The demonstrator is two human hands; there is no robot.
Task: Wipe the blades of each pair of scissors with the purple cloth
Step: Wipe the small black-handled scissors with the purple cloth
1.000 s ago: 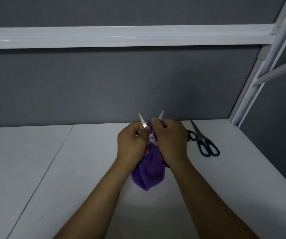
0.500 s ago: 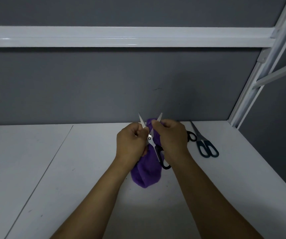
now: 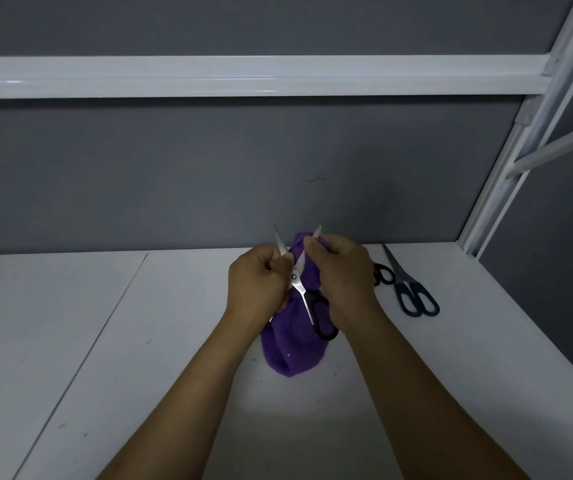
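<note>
1. Left hand [image 3: 255, 285] is curled round the black-handled scissors [image 3: 300, 289], blades spread, above the desk [image 3: 105, 341] near its back edge.
2. Right hand [image 3: 342, 271] pinches the purple cloth [image 3: 293, 351] onto 1 blade; the rest of the cloth hangs below.
3. Teal-handled scissors [image 3: 413, 292] lie near the back right corner.

Three pairs of scissors: black-handled pair [image 3: 299, 288], teal-handled pair [image 3: 396, 269], half-hidden black pair [image 3: 392, 277]; one purple cloth [image 3: 292, 355]

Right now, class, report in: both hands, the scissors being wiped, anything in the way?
Left hand grips open black-handled steel scissors. Right hand pinches fluffy purple cloth over one blade. Teal-handled scissors lie apart on white table, not blocking.
</note>
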